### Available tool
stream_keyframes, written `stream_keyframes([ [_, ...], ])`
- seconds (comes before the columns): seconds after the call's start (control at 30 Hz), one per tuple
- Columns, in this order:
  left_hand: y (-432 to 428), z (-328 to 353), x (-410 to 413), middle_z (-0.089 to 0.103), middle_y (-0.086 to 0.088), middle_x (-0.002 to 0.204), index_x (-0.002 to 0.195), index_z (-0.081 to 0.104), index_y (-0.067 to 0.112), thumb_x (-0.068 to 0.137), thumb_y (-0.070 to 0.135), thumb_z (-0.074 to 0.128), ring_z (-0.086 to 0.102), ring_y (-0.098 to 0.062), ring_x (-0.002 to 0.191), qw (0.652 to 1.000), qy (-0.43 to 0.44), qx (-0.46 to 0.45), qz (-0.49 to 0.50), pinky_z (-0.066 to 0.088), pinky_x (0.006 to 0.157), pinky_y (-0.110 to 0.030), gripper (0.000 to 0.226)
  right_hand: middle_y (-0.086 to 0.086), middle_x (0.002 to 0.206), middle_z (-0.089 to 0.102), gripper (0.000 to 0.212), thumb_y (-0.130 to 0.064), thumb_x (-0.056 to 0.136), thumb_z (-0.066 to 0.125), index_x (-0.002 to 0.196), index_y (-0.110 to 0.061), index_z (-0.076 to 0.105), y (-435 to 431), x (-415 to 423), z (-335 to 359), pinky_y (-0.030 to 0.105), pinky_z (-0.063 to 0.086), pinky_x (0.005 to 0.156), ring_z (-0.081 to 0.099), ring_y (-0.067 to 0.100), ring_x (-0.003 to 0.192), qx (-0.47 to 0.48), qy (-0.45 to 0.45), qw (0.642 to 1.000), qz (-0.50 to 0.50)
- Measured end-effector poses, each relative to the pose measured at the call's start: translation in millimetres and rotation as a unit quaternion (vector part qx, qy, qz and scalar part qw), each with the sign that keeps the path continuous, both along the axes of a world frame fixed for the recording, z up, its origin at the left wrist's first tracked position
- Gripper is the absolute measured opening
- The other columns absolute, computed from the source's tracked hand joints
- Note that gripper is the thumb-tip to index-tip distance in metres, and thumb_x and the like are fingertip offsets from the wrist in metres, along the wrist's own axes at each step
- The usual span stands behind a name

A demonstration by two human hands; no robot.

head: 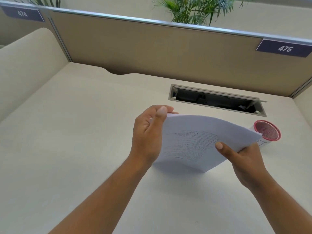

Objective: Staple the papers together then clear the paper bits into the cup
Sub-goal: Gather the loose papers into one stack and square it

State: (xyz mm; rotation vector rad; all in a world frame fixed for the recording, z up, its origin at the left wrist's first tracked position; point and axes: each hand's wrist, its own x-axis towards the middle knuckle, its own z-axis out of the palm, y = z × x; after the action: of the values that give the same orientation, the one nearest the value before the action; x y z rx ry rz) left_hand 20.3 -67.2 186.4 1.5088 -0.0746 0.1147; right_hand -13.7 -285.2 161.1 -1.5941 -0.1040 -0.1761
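A stack of white printed papers [194,142] stands on its lower edge on the desk [84,132], bowed between both hands. My left hand [148,134] pinches the top left corner. My right hand [243,159] grips the right edge, thumb on the front sheet. Behind the papers' right corner stands a cup [267,130] with a red rim and red inside, partly hidden by the sheets. No stapler and no paper bits are in view.
An open cable hatch [217,100] is sunk into the desk behind the papers. Tan partition walls [152,48] close the desk at the back and left, with labels 474 and 475. Plants stand beyond the partition.
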Motion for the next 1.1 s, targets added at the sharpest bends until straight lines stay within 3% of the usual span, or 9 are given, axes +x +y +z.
stream_keyframes([
  [0.07, 1.0, 1.9, 1.7, 0.078, 0.0, 0.096, 0.092, 0.071, 0.024, 0.088, 0.046, 0.041, 0.07, -0.018, 0.086, 1.0, -0.004, -0.015, 0.003, 0.052, 0.064, -0.017, 0.037, -0.015, 0.09, 0.077, 0.036, -0.014, 0.069, 0.074, 0.089, -0.045, 0.076, -1.4, 1.3, 0.8, 0.02, 0.056, 0.074, 0.071, 0.006, 0.087, 0.01, 0.008, 1.0, -0.013],
  [0.17, 13.7, 0.4, 10.2, 0.078, 0.002, 0.103, 0.105, 0.069, 0.024, 0.077, 0.081, 0.05, 0.073, -0.021, 0.097, 0.997, -0.061, -0.03, -0.038, 0.056, 0.077, -0.022, 0.066, -0.009, 0.095, 0.077, 0.034, -0.04, 0.062, 0.086, 0.094, -0.038, 0.076, -4.6, 3.2, -2.3, 0.022, 0.057, 0.076, 0.071, 0.015, 0.092, 0.008, 0.018, 1.0, -0.019],
  [0.23, 25.8, -3.1, 18.6, 0.077, 0.004, 0.11, 0.116, 0.064, 0.026, 0.067, 0.088, 0.055, 0.072, -0.023, 0.103, 0.99, -0.099, 0.005, -0.097, 0.057, 0.081, -0.027, 0.079, -0.007, 0.097, 0.077, 0.031, -0.042, 0.064, 0.083, 0.094, -0.038, 0.076, -4.9, 6.1, -3.6, 0.024, 0.058, 0.077, 0.07, 0.022, 0.096, 0.014, 0.032, 0.999, -0.021],
  [0.37, 30.4, -17.4, 26.0, 0.074, 0.012, 0.107, 0.103, 0.07, 0.049, 0.063, 0.055, 0.086, 0.069, -0.023, 0.101, 0.986, -0.029, 0.08, -0.146, 0.058, 0.072, -0.025, 0.043, -0.007, 0.1, 0.076, 0.054, -0.057, 0.049, 0.088, 0.098, -0.04, 0.073, -4.0, 11.2, -6.6, 0.025, 0.058, 0.076, 0.07, 0.013, 0.095, 0.02, 0.054, 0.998, -0.002],
  [0.5, 15.2, -27.6, 23.5, 0.077, 0.003, 0.094, 0.087, 0.076, 0.049, 0.077, 0.031, 0.081, 0.072, -0.028, 0.089, 0.989, -0.002, 0.072, -0.13, 0.063, 0.072, -0.041, 0.021, -0.011, 0.098, 0.075, 0.037, -0.024, 0.068, 0.079, 0.093, -0.049, 0.071, 1.5, 14.5, -2.4, 0.028, 0.059, 0.075, 0.068, 0.022, 0.102, 0.005, 0.038, 0.999, 0.01],
  [0.57, 11.2, -25.9, 22.7, 0.078, 0.002, 0.091, 0.086, 0.078, 0.044, 0.079, 0.03, 0.077, 0.073, -0.027, 0.084, 0.994, -0.008, 0.032, -0.101, 0.063, 0.071, -0.045, 0.016, -0.01, 0.097, 0.075, 0.036, -0.028, 0.065, 0.08, 0.093, -0.05, 0.071, 0.0, 15.6, 2.8, 0.031, 0.059, 0.074, 0.069, 0.021, 0.1, 0.01, 0.027, 1.0, 0.012],
  [0.73, 10.7, -27.7, 22.5, 0.079, 0.005, 0.095, 0.092, 0.078, 0.038, 0.065, 0.039, 0.085, 0.075, -0.022, 0.09, 0.996, -0.006, -0.002, -0.088, 0.062, 0.072, -0.032, 0.028, -0.008, 0.097, 0.076, 0.041, -0.045, 0.057, 0.084, 0.097, -0.043, 0.073, -5.6, 19.6, 8.6, 0.035, 0.059, 0.079, 0.071, 0.018, 0.096, 0.024, 0.009, 1.0, -0.002],
  [0.93, 1.6, -39.0, 26.2, 0.079, -0.005, 0.097, 0.092, 0.079, 0.031, 0.077, 0.028, 0.083, 0.074, -0.028, 0.09, 0.997, 0.026, 0.019, -0.065, 0.063, 0.078, -0.047, 0.017, -0.012, 0.096, 0.076, 0.041, -0.015, 0.075, 0.077, 0.093, -0.051, 0.071, -7.5, 24.7, -2.1, 0.032, 0.058, 0.078, 0.07, 0.014, 0.098, 0.014, 0.025, 1.0, -0.002],
  [1.1, -1.8, -36.3, 26.9, 0.079, -0.004, 0.094, 0.091, 0.079, 0.03, 0.075, 0.021, 0.085, 0.073, -0.03, 0.088, 0.999, 0.02, 0.003, -0.038, 0.063, 0.077, -0.047, 0.018, -0.012, 0.098, 0.075, 0.046, -0.011, 0.071, 0.068, 0.093, -0.052, 0.07, -7.1, 23.0, -3.3, 0.031, 0.058, 0.079, 0.07, 0.015, 0.1, 0.017, 0.022, 1.0, 0.003],
])
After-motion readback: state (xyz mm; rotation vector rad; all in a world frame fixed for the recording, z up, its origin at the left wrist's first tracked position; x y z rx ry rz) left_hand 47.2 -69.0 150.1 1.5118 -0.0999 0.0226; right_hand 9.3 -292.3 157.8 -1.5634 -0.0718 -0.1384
